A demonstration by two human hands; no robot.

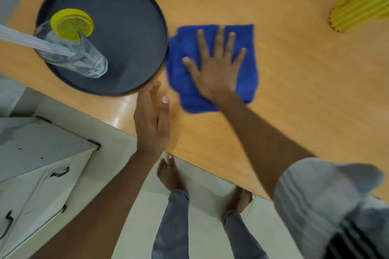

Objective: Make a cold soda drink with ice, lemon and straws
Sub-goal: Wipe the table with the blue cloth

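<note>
The right hand (216,65) presses flat, fingers spread, on the blue cloth (212,67) at frame centre, left hand (151,120) straight-fingered beside the tray (126,27) holding the glass (80,54).

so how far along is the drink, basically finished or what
Nearly finished. Done: the glass stands on the dark tray with ice, a lemon slice on its rim and straws in it. In hand: the right hand presses flat on a blue cloth on the table, and the left hand rests open by the tray. Left: only finishing the wipe, it seems.
</note>
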